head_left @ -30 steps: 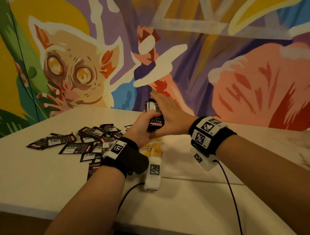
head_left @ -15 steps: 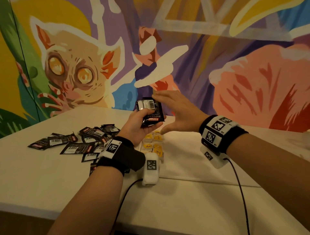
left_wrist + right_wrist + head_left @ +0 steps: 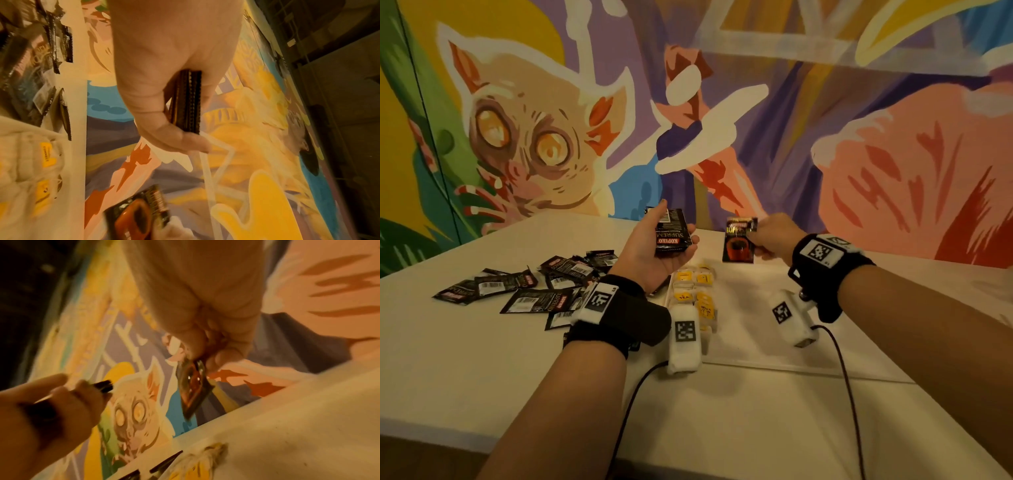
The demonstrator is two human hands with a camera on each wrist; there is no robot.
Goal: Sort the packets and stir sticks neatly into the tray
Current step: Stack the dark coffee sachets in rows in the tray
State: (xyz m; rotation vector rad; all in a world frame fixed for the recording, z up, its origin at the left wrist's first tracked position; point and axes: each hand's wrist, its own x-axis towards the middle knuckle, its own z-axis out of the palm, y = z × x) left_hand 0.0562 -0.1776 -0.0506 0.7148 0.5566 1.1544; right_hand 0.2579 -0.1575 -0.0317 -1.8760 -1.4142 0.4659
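My left hand (image 3: 654,255) is palm up above the table and grips a small stack of black coffee packets (image 3: 671,233), whose serrated edges show in the left wrist view (image 3: 187,100). My right hand (image 3: 770,236) pinches a single black packet with an orange cup picture (image 3: 738,241) by its top corner; it hangs above the white tray (image 3: 750,308). The same packet shows in the wrist views (image 3: 193,386) (image 3: 139,216). Yellow tea bags (image 3: 697,291) lie in the tray's left compartment.
Several loose black coffee packets (image 3: 534,284) lie scattered on the white table (image 3: 482,359) left of the tray. A painted mural wall (image 3: 825,102) stands right behind the table. Wrist-camera cables (image 3: 849,394) trail toward the near edge.
My right hand has drawn one packet off the stack and moved right with it. My left hand has turned palm up and stays in place with the remaining stack.
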